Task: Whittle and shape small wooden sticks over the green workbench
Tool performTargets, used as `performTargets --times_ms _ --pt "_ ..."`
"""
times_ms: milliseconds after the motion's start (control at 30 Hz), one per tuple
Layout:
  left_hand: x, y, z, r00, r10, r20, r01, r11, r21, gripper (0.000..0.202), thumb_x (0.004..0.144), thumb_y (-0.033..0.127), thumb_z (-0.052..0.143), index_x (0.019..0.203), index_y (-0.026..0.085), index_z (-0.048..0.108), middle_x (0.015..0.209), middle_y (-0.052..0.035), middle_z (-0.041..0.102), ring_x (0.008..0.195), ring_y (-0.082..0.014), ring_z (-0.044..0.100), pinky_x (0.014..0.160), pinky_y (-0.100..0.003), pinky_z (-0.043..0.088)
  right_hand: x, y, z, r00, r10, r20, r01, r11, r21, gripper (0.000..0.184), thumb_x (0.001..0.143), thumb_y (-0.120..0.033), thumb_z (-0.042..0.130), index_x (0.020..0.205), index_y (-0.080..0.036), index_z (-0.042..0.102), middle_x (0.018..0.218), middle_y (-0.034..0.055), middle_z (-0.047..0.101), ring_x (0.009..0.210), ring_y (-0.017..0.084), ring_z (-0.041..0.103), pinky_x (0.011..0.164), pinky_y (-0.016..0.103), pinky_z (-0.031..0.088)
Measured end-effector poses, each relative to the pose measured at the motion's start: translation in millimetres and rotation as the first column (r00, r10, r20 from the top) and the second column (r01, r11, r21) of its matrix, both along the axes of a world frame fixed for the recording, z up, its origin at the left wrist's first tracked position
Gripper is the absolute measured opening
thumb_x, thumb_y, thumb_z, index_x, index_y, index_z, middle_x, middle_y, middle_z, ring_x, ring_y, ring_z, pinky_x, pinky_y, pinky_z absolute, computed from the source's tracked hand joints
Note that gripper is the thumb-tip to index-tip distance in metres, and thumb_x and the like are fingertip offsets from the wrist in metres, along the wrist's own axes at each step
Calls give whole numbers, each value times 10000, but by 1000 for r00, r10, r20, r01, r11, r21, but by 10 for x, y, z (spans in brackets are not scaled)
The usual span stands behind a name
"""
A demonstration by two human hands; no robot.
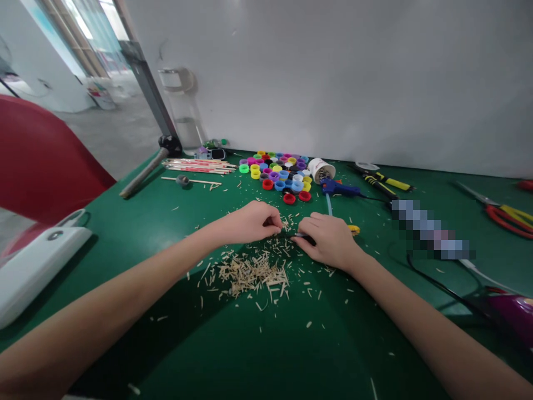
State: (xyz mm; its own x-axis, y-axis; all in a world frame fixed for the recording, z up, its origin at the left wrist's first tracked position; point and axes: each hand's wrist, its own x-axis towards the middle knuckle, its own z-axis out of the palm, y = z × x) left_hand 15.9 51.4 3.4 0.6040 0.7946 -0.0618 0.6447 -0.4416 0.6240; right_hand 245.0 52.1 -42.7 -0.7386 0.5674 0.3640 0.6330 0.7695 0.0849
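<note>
My left hand [255,222] is closed in a pinch above the green table [200,344]; whatever its fingertips hold is too small to make out. Facing it, my right hand [331,240] is wrapped round a utility knife [354,229]. The yellow end of that knife sticks out behind the hand, and its blade points left toward the pinching fingers. Most of the handle is hidden in my palm. Below both hands lies a pile of pale wood slivers [250,272], with loose bits scattered around it.
Colourful bottle caps [275,169], a tipped white tub [321,170] and a blue glue gun [341,188] lie toward the back. Wrapped sticks [200,165] and a hammer [145,172] are at left, near a white box [41,272]. Pliers [381,183] and scissors [503,214] lie right.
</note>
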Motion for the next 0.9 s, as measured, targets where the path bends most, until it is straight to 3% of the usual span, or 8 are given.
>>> performTargets --times_ms 567,767,900 --pt "-34 48 -36 1000 0 4 0 1000 -15 187 803 298 529 848 166 654 784 -45 676 621 -117 547 567 -264 387 7 -30 -16 999 -26 -24 28 996 90 271 898 -362 441 700 -196 520 644 13 549 652 148 428 568 280 220" --pt "-16 20 -12 1000 -10 6 10 1000 -7 175 807 291 530 835 166 649 781 -43 674 620 -116 543 571 -265 384 -8 -5 21 1000 21 17 -21 1000 2 258 894 -368 451 704 -201 506 646 5 560 643 144 432 537 268 190" --pt "-11 15 -9 1000 -9 -5 9 1000 0 173 809 287 527 830 167 649 767 -40 672 621 -117 547 569 -263 385 -7 -9 0 1000 -8 -6 8 998 65 276 910 -377 432 717 -196 510 650 9 553 645 144 433 558 271 215"
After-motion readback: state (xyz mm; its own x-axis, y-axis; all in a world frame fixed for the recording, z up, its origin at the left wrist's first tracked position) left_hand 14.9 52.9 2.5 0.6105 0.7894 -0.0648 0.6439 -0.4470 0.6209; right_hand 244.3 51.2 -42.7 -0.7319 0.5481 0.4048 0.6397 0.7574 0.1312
